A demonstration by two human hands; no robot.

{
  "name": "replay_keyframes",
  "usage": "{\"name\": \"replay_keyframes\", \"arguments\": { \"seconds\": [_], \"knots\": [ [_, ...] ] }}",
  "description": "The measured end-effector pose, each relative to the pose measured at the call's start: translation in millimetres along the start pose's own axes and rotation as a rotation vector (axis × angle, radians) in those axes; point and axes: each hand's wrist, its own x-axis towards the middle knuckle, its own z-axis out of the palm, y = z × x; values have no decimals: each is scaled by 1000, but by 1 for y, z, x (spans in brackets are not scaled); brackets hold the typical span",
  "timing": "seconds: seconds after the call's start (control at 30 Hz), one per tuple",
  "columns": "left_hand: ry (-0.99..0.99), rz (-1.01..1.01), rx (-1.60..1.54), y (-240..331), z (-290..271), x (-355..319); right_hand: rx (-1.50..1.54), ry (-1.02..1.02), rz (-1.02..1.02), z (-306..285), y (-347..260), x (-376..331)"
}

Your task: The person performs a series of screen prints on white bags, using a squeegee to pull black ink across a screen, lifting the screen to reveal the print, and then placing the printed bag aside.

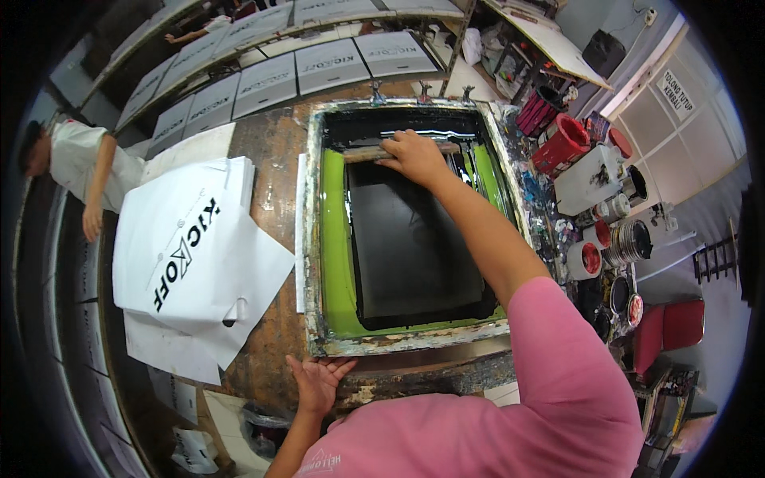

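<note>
My right hand (414, 162) is closed around the wooden handle of a squeegee (363, 154), near the far end of a screen printing frame (315, 239). Glossy black ink (358, 123) pools beyond the squeegee. Nearer me lies the dark, ink-covered mesh (414, 247), bordered by a green coating (339, 263). At the frame's near left corner, my left hand (317, 384) is palm up, thumb apart and fingers stretched beneath the frame's edge. It grips nothing that I can see. A white sheet (301, 239) shows along the frame's left side.
Printed white bags (183, 247) are stacked left on the worn wooden table (271, 171). Metal clamps (424, 94) line the frame's far edge. Ink tubs and cans (584, 259) crowd the right. Racks of printed sheets (331, 65) stand behind. Another person (96, 163) is at far left.
</note>
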Motion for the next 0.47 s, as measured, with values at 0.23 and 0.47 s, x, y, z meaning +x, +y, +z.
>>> {"name": "replay_keyframes", "arguments": {
  "seconds": [0.23, 0.47],
  "knots": [
    [-86, 102, -73, -15, -11, 10, 109, -403, 18, -87, -59, -45],
    [-185, 167, 28, -15, -13, 5, 135, -560, 150, -184, -185, -199]
  ]
}}
